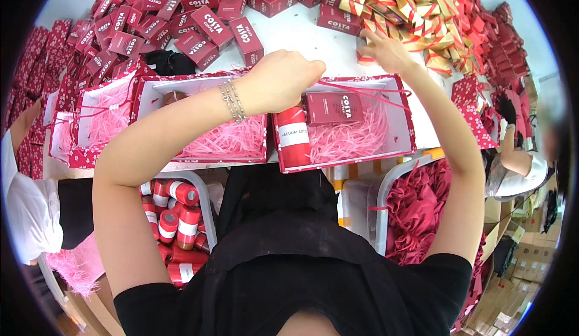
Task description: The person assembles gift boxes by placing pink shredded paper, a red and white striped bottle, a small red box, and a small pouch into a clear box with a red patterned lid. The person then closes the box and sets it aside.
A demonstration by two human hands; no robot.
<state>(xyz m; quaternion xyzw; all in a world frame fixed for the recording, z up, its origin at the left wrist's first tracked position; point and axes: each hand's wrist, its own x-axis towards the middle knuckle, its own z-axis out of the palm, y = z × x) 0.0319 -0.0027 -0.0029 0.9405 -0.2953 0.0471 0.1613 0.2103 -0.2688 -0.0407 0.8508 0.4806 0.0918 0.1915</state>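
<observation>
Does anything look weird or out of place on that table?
Yes: a crumpled black fabric bundle lies behind an open red floral cardboard box, beside small dark-red cardboard cartons. It looks odd because it's dark and shapeless among neat-edged boxes. I can't tell what it is.

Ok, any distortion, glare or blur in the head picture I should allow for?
Head view, outer rim: edges bow and the corners are black; head view, centre: the left hand and red bottle look fairly sharp; head view, top: the white tabletop is bright, with little texture showing.
</observation>
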